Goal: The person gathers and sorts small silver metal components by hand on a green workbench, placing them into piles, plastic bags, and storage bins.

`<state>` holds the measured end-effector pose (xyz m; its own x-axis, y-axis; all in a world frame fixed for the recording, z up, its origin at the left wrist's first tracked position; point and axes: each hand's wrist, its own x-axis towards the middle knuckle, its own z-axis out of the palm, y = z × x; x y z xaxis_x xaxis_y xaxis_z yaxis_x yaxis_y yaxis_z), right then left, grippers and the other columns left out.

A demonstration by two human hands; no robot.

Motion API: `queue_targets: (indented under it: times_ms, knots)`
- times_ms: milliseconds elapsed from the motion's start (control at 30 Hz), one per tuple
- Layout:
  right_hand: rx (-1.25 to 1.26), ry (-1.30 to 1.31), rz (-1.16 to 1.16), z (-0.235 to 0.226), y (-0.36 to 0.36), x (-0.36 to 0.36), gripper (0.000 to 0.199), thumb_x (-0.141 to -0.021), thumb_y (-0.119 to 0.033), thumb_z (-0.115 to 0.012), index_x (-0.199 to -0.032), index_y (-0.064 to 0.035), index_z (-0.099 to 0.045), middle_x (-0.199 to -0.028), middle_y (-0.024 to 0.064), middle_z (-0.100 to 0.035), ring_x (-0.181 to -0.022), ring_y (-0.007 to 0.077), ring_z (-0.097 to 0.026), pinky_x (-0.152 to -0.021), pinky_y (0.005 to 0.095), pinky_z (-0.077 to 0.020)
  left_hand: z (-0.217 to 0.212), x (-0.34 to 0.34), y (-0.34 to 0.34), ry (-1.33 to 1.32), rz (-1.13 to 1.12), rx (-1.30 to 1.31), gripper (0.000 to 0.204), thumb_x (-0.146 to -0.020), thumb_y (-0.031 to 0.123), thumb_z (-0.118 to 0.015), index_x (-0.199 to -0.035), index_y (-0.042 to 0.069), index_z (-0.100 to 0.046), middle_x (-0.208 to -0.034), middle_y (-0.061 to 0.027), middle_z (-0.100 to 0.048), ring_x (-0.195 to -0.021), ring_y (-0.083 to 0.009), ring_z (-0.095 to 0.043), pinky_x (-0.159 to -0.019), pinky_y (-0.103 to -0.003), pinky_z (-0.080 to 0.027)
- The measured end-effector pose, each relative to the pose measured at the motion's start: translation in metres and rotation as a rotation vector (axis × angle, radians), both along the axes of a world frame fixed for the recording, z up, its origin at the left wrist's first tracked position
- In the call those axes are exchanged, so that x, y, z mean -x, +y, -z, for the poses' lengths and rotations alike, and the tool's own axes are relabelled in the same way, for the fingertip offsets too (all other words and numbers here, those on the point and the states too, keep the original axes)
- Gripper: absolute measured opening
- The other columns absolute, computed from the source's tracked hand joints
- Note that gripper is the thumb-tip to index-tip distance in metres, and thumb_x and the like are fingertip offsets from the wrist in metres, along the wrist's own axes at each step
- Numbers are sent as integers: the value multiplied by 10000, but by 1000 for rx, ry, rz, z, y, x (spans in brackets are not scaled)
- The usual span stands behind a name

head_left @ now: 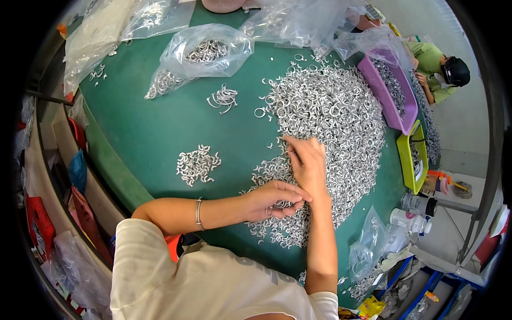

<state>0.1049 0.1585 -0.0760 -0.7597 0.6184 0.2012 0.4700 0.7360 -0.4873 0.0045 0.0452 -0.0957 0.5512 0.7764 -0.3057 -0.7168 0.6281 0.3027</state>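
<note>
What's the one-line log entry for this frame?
left hand: cupped over rings | right hand: flat on ring pile | small pile: apart, left | table: green

Far above the hands: clear bags holding rings, plus a purple tray. Off to the right: a yellow tray and two bottles. Left of them, a small ring heap.

The work surface is a green table with a raised edge. Tan shelving runs along its left side, holding red and blue items. To the right lies a pale floor, with blue crates at lower right. Lighting is bright and even.
</note>
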Motion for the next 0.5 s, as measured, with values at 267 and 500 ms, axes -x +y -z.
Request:
queue_targets:
  times_ms: [267, 500]
  knots:
    - [778, 264, 82, -36, -2, -29, 449, -759, 74, -654, -1188, -38, -578, -876, 7, -628, -759, 85, -494, -660, 240, -413, -25, 1, 7, 24, -254, 362, 319, -965, 263, -507, -1157, 20, -583, -812, -67, -568, -573, -106, -490, -409, -184, -317]
    - [-39, 97, 188, 4, 14, 3, 444, -738, 3, -706, -1164, -62, -601, -835, 41, -621, -797, 208, -539, -734, 322, -420, -8, 7, 2, 44, 21, 103, 255, -949, 209, -527, -1096, 22, -620, -925, -70, -608, -796, -144, -619, -496, -190, -428]
